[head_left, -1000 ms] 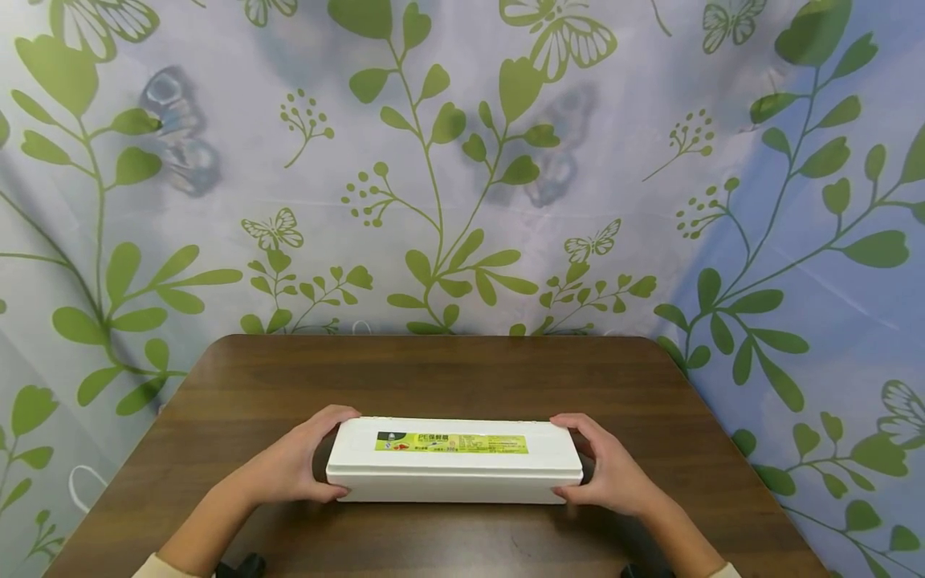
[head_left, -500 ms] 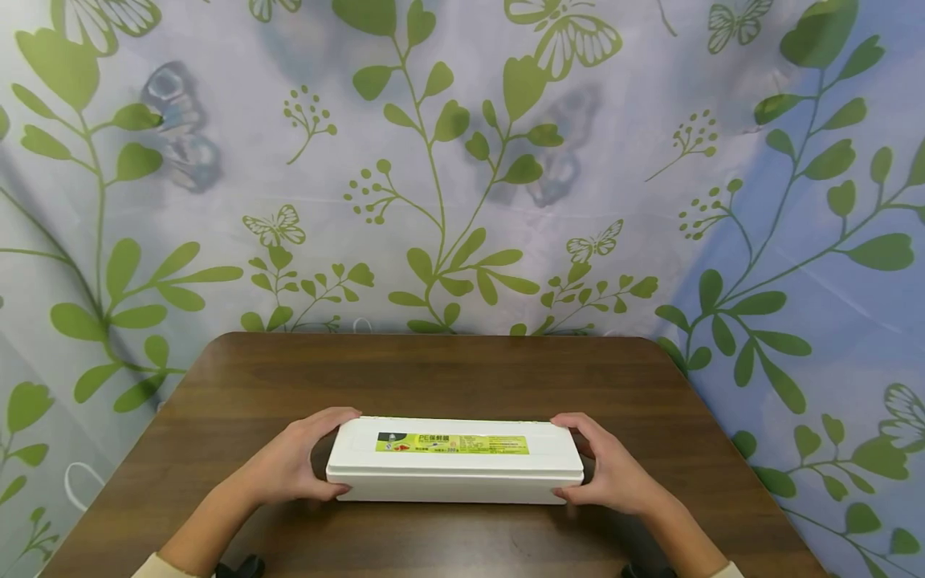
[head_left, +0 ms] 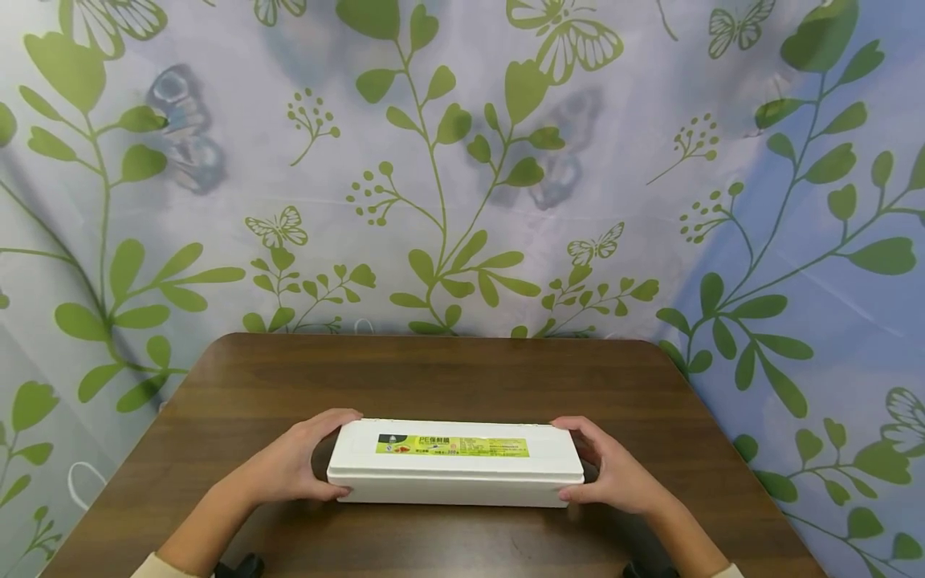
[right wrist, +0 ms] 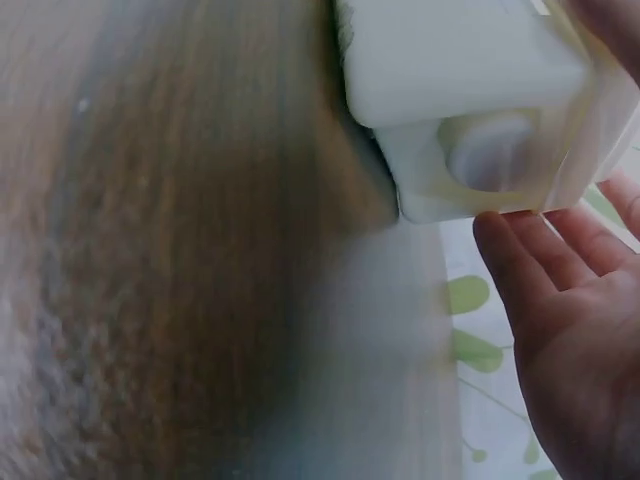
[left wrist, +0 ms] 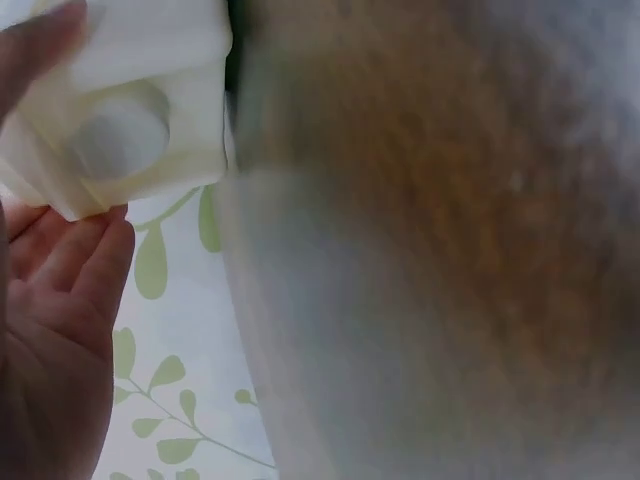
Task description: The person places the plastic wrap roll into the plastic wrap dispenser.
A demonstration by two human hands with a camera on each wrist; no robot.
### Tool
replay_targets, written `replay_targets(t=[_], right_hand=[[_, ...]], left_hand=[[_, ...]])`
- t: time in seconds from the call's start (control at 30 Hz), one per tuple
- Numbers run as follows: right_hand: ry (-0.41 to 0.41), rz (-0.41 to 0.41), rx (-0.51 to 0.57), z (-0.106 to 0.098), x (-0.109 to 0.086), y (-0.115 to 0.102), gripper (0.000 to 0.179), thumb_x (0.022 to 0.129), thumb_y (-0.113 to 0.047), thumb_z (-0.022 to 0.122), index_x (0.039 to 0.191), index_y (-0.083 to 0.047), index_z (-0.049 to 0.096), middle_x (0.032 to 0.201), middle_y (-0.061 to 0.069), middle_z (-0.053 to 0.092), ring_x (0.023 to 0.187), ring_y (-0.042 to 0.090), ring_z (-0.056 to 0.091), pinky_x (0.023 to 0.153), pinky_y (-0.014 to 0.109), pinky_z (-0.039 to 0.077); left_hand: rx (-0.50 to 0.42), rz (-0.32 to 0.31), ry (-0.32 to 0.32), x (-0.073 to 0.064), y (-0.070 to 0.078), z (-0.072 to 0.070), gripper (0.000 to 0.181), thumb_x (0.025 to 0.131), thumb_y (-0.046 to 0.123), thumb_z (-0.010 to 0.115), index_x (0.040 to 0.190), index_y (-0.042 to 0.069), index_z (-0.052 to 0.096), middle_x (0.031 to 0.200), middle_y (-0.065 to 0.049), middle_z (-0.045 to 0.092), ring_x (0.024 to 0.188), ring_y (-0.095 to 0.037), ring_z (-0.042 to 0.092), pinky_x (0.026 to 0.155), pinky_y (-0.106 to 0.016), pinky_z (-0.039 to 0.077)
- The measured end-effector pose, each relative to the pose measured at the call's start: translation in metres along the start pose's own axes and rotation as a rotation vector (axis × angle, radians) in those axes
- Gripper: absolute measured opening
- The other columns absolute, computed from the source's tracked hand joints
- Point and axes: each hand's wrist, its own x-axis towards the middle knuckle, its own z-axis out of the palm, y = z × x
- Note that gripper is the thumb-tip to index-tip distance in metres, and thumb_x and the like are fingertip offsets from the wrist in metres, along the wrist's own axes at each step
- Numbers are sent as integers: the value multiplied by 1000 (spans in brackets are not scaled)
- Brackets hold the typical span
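A long white plastic wrap box with a green and yellow label lies crosswise near the front of the brown table. My left hand grips its left end, thumb on the near side and fingers at the far side. At the right end, my right hand holds it the same way. Both wrist views show a round roll end set in the box's end wall, the other being the right roll end. The lid is down on the box.
Behind the table hangs a pale curtain printed with green leaves and butterflies. A white cord loop shows past the table's left edge. Dark objects sit beneath both forearms at the bottom of the head view.
The hands keep their hold on the plastic wrap box, which stays in nearly the same place. Only a slight shift of the head view shows.
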Motion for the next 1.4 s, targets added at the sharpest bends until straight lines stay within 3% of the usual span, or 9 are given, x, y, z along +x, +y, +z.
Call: replay_targets(t=[0.1, 0.27, 0.57, 0.7, 0.93, 1.07, 1.27, 1.4], right_hand=[[-18, 11, 50, 0, 1, 0, 84, 77, -14, 91, 145, -10, 43, 140, 11, 53, 120, 15, 61, 98, 25, 53], [-10, -5, 47, -2, 3, -1, 83, 75, -14, 93, 143, -11, 45, 136, 10, 55, 117, 17, 63, 97, 26, 54], [45, -29, -53, -1, 0, -2, 87, 68, -24, 98, 138, -11, 48, 136, 7, 56, 117, 14, 62, 100, 23, 52], [47, -16, -63, 0, -2, -2, 87, 68, -25, 98, 138, -12, 48, 134, 6, 57, 117, 14, 62, 100, 23, 52], [48, -3, -54, 2, -1, -1, 88, 68, -25, 98, 140, -13, 48, 135, 5, 57, 118, 14, 61, 103, 20, 49], [23, -13, 3, 3, -1, 3, 89, 72, -20, 95, 144, -8, 44, 137, 9, 55, 120, 14, 60, 104, 20, 48], [-6, 26, 186, 2, -5, 8, 88, 76, -2, 88, 150, -1, 39, 145, 17, 51, 127, 9, 59, 103, 22, 50], [-7, 14, 220, 0, -5, 9, 85, 77, 1, 86, 149, 0, 41, 146, 21, 52, 130, 10, 58, 105, 23, 49]], left_hand=[[-88, -21, -18, -1, 0, -1, 90, 70, 50, 92, 143, 15, 51, 139, 8, 58, 123, -7, 58, 103, -26, 51], [-218, -30, -20, 1, 1, -3, 82, 76, 41, 91, 142, 14, 51, 136, 3, 59, 122, -9, 58, 106, -18, 47], [-29, -9, 21, 4, 9, 2, 85, 72, 49, 92, 139, 14, 54, 136, 7, 59, 119, -10, 59, 100, -27, 50], [-44, -12, 23, 4, 11, 3, 84, 71, 46, 93, 138, 14, 54, 137, 6, 59, 118, -10, 59, 99, -28, 50], [-177, -18, 20, 3, 6, 4, 84, 70, 39, 96, 138, 14, 53, 135, 2, 59, 118, -11, 60, 103, -20, 49], [-233, -12, 28, 1, 3, 5, 86, 68, 36, 97, 138, 11, 53, 135, -1, 59, 120, -11, 59, 104, -14, 46], [-326, -63, 3, -1, 0, 6, 87, 70, 33, 96, 141, 10, 51, 136, -2, 58, 121, -10, 58, 104, -15, 46], [-358, -82, 11, -2, -2, 6, 86, 70, 31, 96, 140, 10, 51, 135, -2, 59, 122, -10, 58, 107, -14, 43]])
